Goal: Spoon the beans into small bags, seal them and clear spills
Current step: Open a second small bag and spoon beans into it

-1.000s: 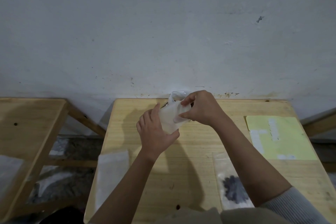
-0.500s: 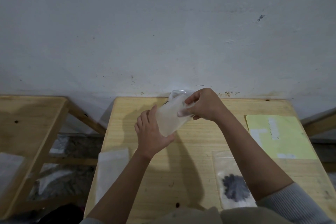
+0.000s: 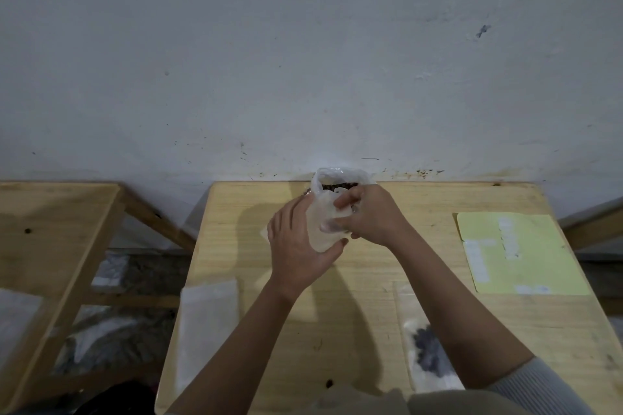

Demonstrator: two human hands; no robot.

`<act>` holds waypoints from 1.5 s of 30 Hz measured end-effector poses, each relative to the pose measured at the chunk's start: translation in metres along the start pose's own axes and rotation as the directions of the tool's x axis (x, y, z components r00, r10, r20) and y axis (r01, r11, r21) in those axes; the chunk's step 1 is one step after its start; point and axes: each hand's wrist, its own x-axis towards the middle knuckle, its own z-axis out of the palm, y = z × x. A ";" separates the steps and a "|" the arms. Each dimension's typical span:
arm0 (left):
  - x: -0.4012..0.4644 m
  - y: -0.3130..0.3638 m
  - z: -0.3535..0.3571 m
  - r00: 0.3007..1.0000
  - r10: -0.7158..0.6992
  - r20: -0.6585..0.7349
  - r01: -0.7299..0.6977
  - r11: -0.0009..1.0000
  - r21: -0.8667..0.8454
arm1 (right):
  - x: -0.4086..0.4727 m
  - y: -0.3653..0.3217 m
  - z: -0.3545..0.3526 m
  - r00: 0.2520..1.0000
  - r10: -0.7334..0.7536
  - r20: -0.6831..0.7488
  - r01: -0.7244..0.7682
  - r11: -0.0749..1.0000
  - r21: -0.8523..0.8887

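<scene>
Both hands hold a small translucent bag (image 3: pixel 322 232) above the far middle of the wooden table (image 3: pixel 371 280). My left hand (image 3: pixel 296 242) cups it from below and behind. My right hand (image 3: pixel 369 216) grips its upper right side, fingers pressed against the plastic. Just behind them, against the wall, stands a large clear plastic bag (image 3: pixel 340 178) with dark beans showing at its open mouth. A small clear bag with dark beans (image 3: pixel 426 350) lies flat near the front right, partly under my right forearm. No spoon is visible.
A stack of empty small bags (image 3: pixel 207 327) lies along the table's front left edge. A yellow sheet with white strips (image 3: pixel 519 253) lies at the right. A second wooden table (image 3: pixel 50 229) stands to the left across a gap. A grey wall rises right behind.
The small bag has dropped a little and turned more upright. My right hand has shifted from the bag's top edge down onto its side. The large bean bag behind shows more.
</scene>
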 end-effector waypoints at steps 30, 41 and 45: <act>0.030 -0.042 0.044 0.848 -0.154 0.507 0.195 0.980 -0.030 | 0.053 0.102 0.000 0.832 -0.348 -0.432 0.015 0.793 -0.609; 0.044 -0.048 0.053 0.739 -0.156 0.655 0.369 0.908 -0.200 | 0.072 0.111 0.001 0.887 0.166 -0.430 -0.159 0.986 0.052; 0.046 -0.055 0.056 0.717 -0.150 0.680 0.412 0.879 -0.240 | 0.081 0.104 -0.008 0.886 0.291 -0.360 -0.237 0.953 0.186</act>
